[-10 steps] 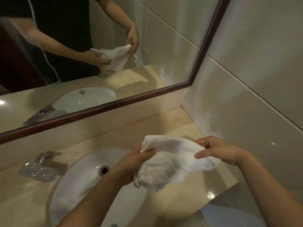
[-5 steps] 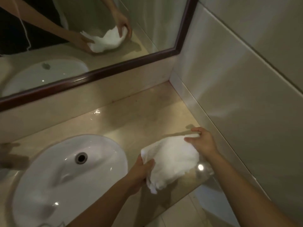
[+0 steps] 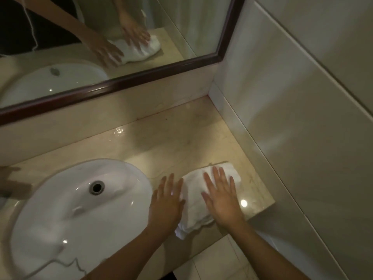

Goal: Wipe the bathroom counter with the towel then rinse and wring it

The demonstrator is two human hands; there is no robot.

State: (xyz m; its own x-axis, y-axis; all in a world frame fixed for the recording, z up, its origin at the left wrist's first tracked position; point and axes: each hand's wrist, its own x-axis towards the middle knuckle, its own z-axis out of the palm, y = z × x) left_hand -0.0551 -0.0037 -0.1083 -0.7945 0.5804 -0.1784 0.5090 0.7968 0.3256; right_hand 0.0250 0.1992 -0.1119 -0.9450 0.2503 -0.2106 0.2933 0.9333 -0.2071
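Observation:
A white towel [image 3: 194, 201] lies flat on the beige stone counter [image 3: 173, 142], near its front right corner. My right hand [image 3: 221, 199] presses down on the towel with straight, spread fingers. My left hand [image 3: 166, 203] lies flat with straight fingers at the towel's left edge, partly on the counter. The white oval sink [image 3: 76, 209] with its drain [image 3: 96, 187] sits just left of my left hand.
A dark-framed mirror [image 3: 113, 83] runs along the back wall and reflects my hands and the towel. A tiled wall [image 3: 292, 118] bounds the counter on the right. The counter's front edge drops to a tiled floor [image 3: 218, 263]. A wet patch [image 3: 118, 130] glints near the backsplash.
The towel, held up in both hands before, has been laid on the counter. Both hands have let go their grip and now lie flat on it. The view has tilted downward.

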